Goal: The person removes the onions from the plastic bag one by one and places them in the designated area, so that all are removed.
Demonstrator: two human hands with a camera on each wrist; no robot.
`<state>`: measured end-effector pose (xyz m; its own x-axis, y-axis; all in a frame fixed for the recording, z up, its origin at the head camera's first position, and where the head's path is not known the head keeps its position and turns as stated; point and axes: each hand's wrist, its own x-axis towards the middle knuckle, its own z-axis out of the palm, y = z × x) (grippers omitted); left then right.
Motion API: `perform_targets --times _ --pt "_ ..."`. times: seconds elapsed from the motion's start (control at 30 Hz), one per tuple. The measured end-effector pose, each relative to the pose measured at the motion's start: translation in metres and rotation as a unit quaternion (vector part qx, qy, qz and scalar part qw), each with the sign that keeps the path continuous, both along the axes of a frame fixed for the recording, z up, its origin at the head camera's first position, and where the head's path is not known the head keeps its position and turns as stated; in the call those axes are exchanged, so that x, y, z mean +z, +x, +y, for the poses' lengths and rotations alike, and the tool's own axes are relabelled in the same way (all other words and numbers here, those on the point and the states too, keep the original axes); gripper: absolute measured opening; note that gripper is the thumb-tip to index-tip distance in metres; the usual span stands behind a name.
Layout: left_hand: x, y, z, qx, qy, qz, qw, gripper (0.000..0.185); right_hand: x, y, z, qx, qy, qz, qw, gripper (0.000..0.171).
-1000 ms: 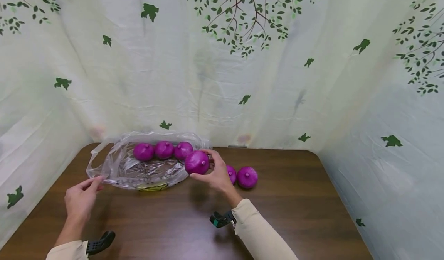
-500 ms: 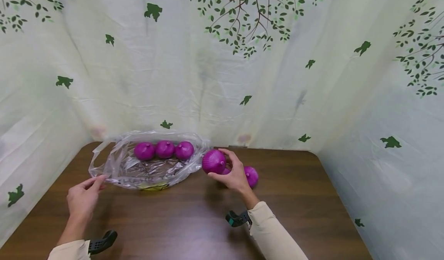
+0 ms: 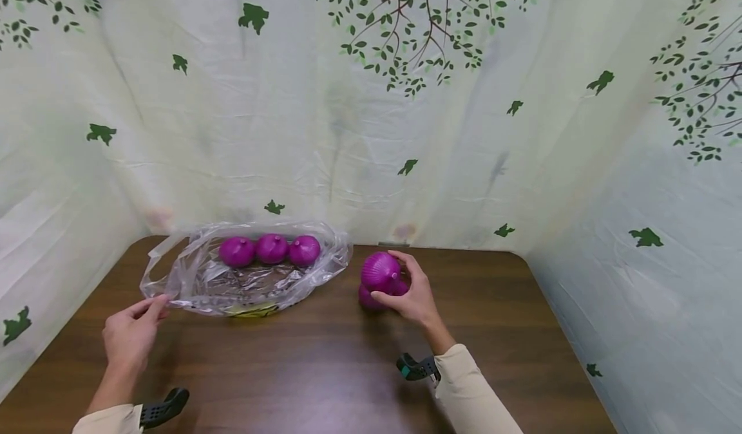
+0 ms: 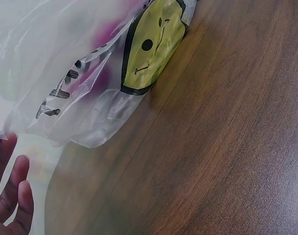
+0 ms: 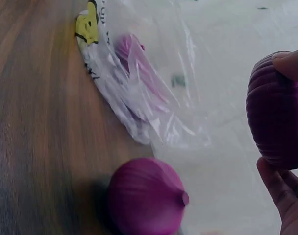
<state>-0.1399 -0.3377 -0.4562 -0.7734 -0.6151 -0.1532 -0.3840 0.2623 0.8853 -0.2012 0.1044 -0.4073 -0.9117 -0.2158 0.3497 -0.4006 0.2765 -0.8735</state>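
Observation:
At the left end of a clear plastic bag, my left hand pinches the bag's edge. The fingers show beside the bag's printed side in the left wrist view. Inside the bag, 3 red onions sit in a row. My right hand grips another red onion, thumb below and fingers above, to the right of the bag. A red onion rests on the table beneath it, partly hidden in the head view. More purple shows behind the right thumb, mostly covered.
A brown wooden table with rounded far corners carries everything. A pale curtain printed with leaves and branches hangs behind and at both sides. Yellow cartoon printing marks the bag's near side.
My right hand has carried the gripped red onion rightward, away from the bag to above the onions on the table. My left hand keeps its pinch on the bag.

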Motion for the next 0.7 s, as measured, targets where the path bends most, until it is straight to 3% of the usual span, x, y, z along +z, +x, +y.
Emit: perform_targets --times 0.7 --pt "-0.003 -0.005 0.001 0.001 -0.002 -0.003 1.0000 0.068 -0.015 -0.003 0.061 -0.090 -0.005 0.025 0.996 0.073"
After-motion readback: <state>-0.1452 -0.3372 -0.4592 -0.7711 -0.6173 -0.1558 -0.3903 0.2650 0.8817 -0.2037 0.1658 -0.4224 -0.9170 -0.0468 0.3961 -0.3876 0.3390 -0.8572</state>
